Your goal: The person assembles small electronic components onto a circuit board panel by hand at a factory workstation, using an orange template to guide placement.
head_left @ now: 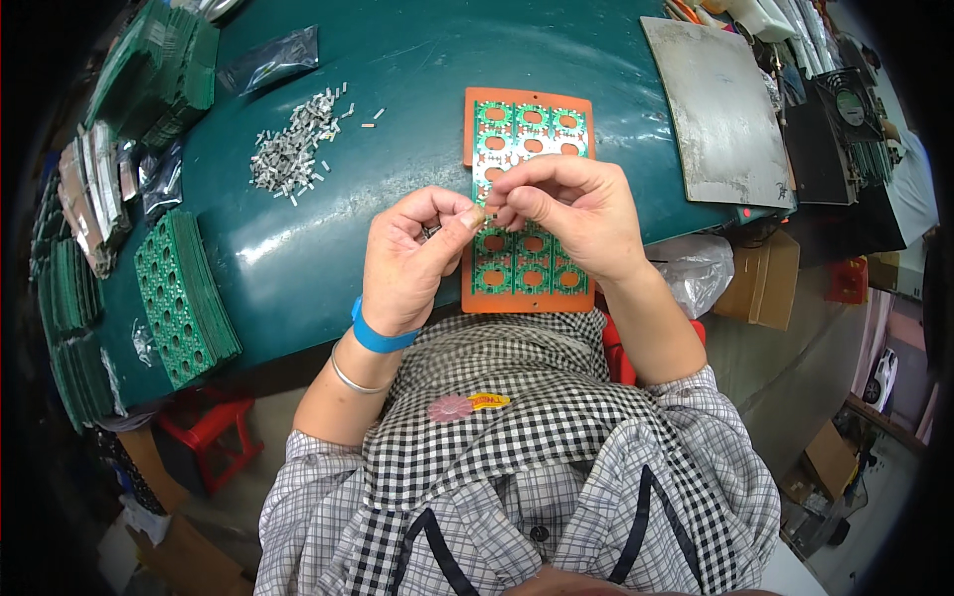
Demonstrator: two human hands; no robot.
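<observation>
Maybe a loose pinch could drop something onto the green circuit board panel (515, 134) on its orange plate (527, 303). Left hand (415, 248) and right hand (584, 214) bend fingers close together; I can't tell what's held.

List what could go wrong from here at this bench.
The left hand and right hand work fingertip to fingertip over the green panel; anything small pinched there, too tiny to make out, might drop onto it. The small pieces lie loose on the table, so a knock could scatter them. The leaning board stack, near the table's edge, might slide if bumped.
</observation>
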